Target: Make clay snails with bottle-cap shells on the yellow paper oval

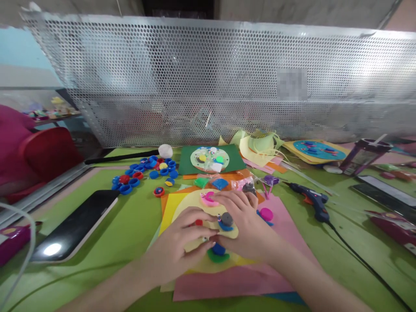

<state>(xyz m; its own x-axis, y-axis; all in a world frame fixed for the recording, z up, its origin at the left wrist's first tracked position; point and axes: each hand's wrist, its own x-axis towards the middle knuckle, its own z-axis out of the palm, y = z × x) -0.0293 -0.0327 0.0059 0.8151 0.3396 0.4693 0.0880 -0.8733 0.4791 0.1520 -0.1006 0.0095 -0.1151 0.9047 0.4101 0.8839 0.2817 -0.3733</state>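
Observation:
Both hands rest over a pale yellow paper disc (208, 266) carrying several small snail-like figures of clay and bottle caps. My left hand (177, 238) lies on the disc's left side, fingers spread, partly over a red figure (198, 222). From the right, my right hand (245, 221) reaches in with fingers stretched out and its thumb near the left fingertips. Framed between the hands is a grey and blue figure (226, 220). A pink figure (209, 199) sits at the top by the right fingertips, and a blue and green one (219, 252) below the thumbs.
Bottle caps (152, 167) lie back left, near a phone (79, 225). A green card with a decorated disc (211, 159) stands behind. To the right are a magenta-and-blue figure (266, 215), a glue gun (310, 199) with its cord, and a dark tumbler (365, 156). A perforated metal panel (208, 78) closes the back.

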